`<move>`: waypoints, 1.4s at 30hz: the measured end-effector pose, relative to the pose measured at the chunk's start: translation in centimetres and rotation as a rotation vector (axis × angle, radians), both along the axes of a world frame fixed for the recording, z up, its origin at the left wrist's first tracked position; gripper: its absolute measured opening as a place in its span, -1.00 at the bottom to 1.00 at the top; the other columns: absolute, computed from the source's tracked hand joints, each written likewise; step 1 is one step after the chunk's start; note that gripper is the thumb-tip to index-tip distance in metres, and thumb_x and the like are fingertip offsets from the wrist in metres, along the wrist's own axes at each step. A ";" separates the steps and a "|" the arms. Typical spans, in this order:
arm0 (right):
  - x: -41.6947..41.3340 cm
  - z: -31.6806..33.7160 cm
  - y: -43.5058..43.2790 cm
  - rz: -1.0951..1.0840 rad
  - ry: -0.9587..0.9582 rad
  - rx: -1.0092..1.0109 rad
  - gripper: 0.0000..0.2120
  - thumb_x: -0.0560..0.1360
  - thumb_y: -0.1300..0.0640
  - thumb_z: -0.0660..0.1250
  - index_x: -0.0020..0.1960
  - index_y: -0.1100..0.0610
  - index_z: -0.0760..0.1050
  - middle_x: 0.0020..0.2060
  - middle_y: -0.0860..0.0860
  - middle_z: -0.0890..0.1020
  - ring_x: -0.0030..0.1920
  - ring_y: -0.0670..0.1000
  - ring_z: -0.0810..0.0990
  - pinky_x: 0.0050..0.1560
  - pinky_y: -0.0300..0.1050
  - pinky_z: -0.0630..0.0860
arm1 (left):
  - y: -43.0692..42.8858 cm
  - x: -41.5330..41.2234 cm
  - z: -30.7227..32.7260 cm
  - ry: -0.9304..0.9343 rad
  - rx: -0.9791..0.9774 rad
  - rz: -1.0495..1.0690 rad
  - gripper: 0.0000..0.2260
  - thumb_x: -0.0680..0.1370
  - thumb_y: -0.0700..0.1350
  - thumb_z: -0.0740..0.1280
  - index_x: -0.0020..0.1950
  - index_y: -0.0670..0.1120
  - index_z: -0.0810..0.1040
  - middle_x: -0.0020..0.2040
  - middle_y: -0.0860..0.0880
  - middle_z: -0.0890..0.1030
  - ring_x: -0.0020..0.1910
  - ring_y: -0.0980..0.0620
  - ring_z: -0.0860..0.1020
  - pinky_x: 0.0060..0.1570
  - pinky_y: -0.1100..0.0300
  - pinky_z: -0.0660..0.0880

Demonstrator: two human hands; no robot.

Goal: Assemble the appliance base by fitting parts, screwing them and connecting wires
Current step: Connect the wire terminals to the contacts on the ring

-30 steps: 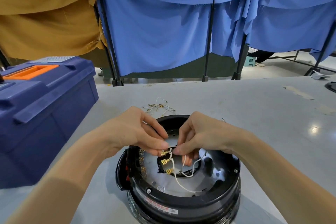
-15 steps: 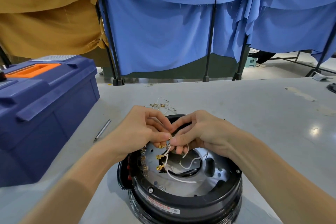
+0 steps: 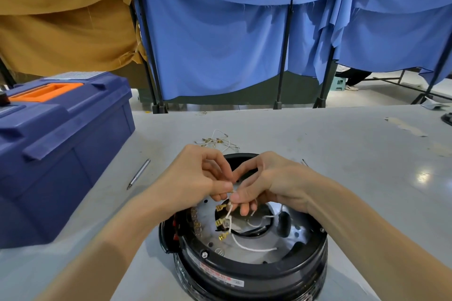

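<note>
Head view: round black appliance base (image 3: 244, 273) sits on the grey table (image 3: 354, 154), near its front edge. White wires (image 3: 244, 248) with brass connectors (image 3: 220, 222) come out of its middle. Left hand (image 3: 195, 178) and right hand (image 3: 274, 178) meet just above it, both pinching the white wires between thumb and fingers, other fingers curled. Thin metal tool (image 3: 139, 173) lies left of the base, blue toolbox (image 3: 61, 154) further left. Loose spare wires (image 3: 220, 140) lie just behind the hands.

The round black appliance base (image 3: 244, 273) sits open side up, its silver inner plate (image 3: 300, 237) exposed. From its centre rise white wires (image 3: 247, 248) tipped with brass terminals (image 3: 221, 222), their upper ends apparently gathered together above it.
</note>
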State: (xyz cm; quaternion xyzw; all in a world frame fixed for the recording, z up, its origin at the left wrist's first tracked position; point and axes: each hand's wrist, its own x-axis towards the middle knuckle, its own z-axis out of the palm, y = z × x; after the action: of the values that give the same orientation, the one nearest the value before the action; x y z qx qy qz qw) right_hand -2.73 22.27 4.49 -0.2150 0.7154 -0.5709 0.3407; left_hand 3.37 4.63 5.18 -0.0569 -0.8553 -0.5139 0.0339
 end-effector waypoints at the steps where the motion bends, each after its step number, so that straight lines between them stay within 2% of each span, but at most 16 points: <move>1: -0.1 0.0 0.1 -0.003 0.003 -0.015 -0.72 0.35 0.41 0.50 0.03 0.37 0.53 -0.32 0.25 0.68 -0.42 0.04 0.64 -0.35 -0.21 0.55 | -0.3 0.1 0.2 -0.018 0.032 0.013 -0.85 0.37 -0.41 0.49 -0.23 -0.19 0.62 -0.38 -0.16 0.65 -0.44 0.01 0.62 -0.35 0.31 0.53; 4: -0.1 -0.1 0.1 0.025 0.017 -0.035 -0.86 0.37 0.38 0.50 -0.11 0.32 0.58 -0.26 0.26 0.69 -0.35 0.07 0.68 -0.30 -0.21 0.60 | -0.9 0.3 0.5 -0.084 0.086 0.021 -0.86 0.35 -0.38 0.51 -0.19 -0.20 0.64 -0.35 -0.20 0.66 -0.41 -0.01 0.63 -0.32 0.31 0.52; 8: 0.0 -0.3 0.0 0.059 0.018 -0.030 -0.94 0.41 0.37 0.47 -0.13 0.30 0.61 -0.23 0.27 0.69 -0.32 0.08 0.69 -0.29 -0.20 0.61 | -1.0 0.3 0.3 -0.118 0.094 0.006 -0.85 0.35 -0.31 0.55 -0.14 -0.15 0.68 -0.32 -0.19 0.68 -0.37 0.00 0.65 -0.30 0.33 0.53; 12: -0.1 -0.2 0.1 0.074 0.002 -0.033 -0.94 0.42 0.40 0.44 -0.12 0.31 0.61 -0.24 0.27 0.69 -0.30 0.10 0.70 -0.29 -0.20 0.61 | -1.3 0.4 0.2 -0.153 0.041 -0.036 -0.93 0.39 -0.21 0.54 -0.18 -0.18 0.69 -0.32 -0.16 0.68 -0.39 0.04 0.63 -0.31 0.32 0.54; 15: -0.2 -0.2 0.2 0.072 -0.011 -0.043 -0.92 0.43 0.42 0.42 -0.07 0.36 0.60 -0.24 0.27 0.69 -0.27 0.11 0.70 -0.25 -0.19 0.62 | -1.0 0.5 0.3 -0.170 -0.088 -0.042 -0.88 0.46 -0.13 0.49 -0.19 -0.17 0.68 -0.36 -0.07 0.66 -0.48 0.17 0.54 -0.41 0.36 0.46; 18: -0.2 -0.1 0.3 0.056 0.013 -0.033 -0.93 0.42 0.42 0.43 -0.10 0.35 0.62 -0.22 0.31 0.69 -0.27 0.13 0.67 -0.22 -0.18 0.62 | -0.8 0.4 0.6 -0.171 -0.172 -0.026 -0.84 0.47 -0.06 0.48 -0.21 -0.15 0.68 -0.38 -0.06 0.64 -0.49 0.17 0.48 -0.45 0.37 0.39; 22: -0.1 -0.2 0.3 0.043 0.028 -0.019 -0.92 0.41 0.42 0.44 -0.09 0.38 0.62 -0.21 0.32 0.68 -0.30 0.12 0.66 -0.23 -0.18 0.62 | -0.6 0.3 0.5 -0.210 -0.152 0.001 -0.83 0.46 -0.08 0.49 -0.28 -0.14 0.68 -0.45 -0.02 0.58 -0.50 0.17 0.45 -0.45 0.37 0.38; 27: -0.2 -0.3 0.3 0.033 0.019 -0.038 -0.94 0.42 0.40 0.44 -0.12 0.31 0.64 -0.22 0.30 0.69 -0.30 0.11 0.68 -0.25 -0.17 0.62 | -0.8 0.1 0.4 -0.254 -0.058 0.058 -0.81 0.43 -0.07 0.51 -0.24 -0.19 0.71 -0.48 0.00 0.57 -0.53 0.17 0.42 -0.52 0.40 0.34; 30: -0.2 -0.2 0.3 0.058 -0.008 -0.050 -0.95 0.44 0.39 0.43 -0.14 0.29 0.63 -0.22 0.28 0.69 -0.29 0.10 0.69 -0.26 -0.18 0.61 | -1.3 0.2 0.4 -0.173 0.011 0.119 -0.79 0.43 0.00 0.50 -0.28 -0.13 0.71 -0.46 -0.01 0.61 -0.55 0.17 0.40 -0.53 0.42 0.31; 32: -0.1 -0.3 0.2 0.089 0.001 -0.043 -0.97 0.46 0.39 0.41 -0.12 0.30 0.60 -0.24 0.26 0.69 -0.32 0.08 0.68 -0.27 -0.19 0.61 | -2.1 0.1 -0.2 -0.011 -0.002 0.250 -0.78 0.43 0.05 0.48 -0.31 -0.06 0.70 -0.45 0.01 0.61 -0.53 0.15 0.43 -0.52 0.38 0.35; 34: -0.1 -0.4 0.1 0.103 0.009 -0.036 -0.97 0.46 0.40 0.40 -0.12 0.31 0.59 -0.24 0.26 0.69 -0.34 0.06 0.68 -0.29 -0.21 0.60 | -2.9 0.0 -1.1 0.140 -0.079 0.398 -0.81 0.42 0.09 0.48 -0.30 0.00 0.68 -0.40 0.03 0.63 -0.43 0.10 0.53 -0.39 0.25 0.47; 36: -0.1 -0.4 0.0 0.096 0.012 -0.028 -0.97 0.45 0.40 0.41 -0.12 0.32 0.59 -0.24 0.27 0.69 -0.34 0.06 0.68 -0.30 -0.21 0.59 | -3.1 0.5 -2.0 0.185 -0.147 0.456 -0.83 0.41 0.10 0.49 -0.31 0.05 0.66 -0.39 0.07 0.64 -0.41 0.14 0.55 -0.32 0.21 0.47; 38: -0.2 -0.3 -0.1 0.096 0.019 -0.009 -0.97 0.45 0.39 0.42 -0.12 0.32 0.61 -0.24 0.27 0.69 -0.34 0.06 0.68 -0.29 -0.21 0.60 | -2.8 1.0 -2.9 0.203 -0.190 0.507 -0.85 0.39 0.11 0.50 -0.30 0.09 0.63 -0.37 0.11 0.62 -0.43 0.21 0.54 -0.32 0.25 0.43; 42: -0.4 -0.1 -0.9 0.103 0.025 0.050 -0.96 0.42 0.41 0.44 -0.16 0.32 0.63 -0.23 0.29 0.69 -0.37 0.05 0.66 -0.30 -0.22 0.59 | -2.3 1.6 -3.9 0.261 -0.211 0.627 -0.87 0.36 0.07 0.52 -0.24 0.11 0.60 -0.27 0.12 0.58 -0.34 0.23 0.55 -0.27 0.30 0.39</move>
State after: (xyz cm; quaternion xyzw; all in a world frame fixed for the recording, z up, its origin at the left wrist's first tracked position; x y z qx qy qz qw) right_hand -3.10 21.37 4.36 -0.2502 0.7218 -0.5316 0.3660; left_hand 4.98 2.36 1.23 0.1401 -0.8679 -0.3758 0.2932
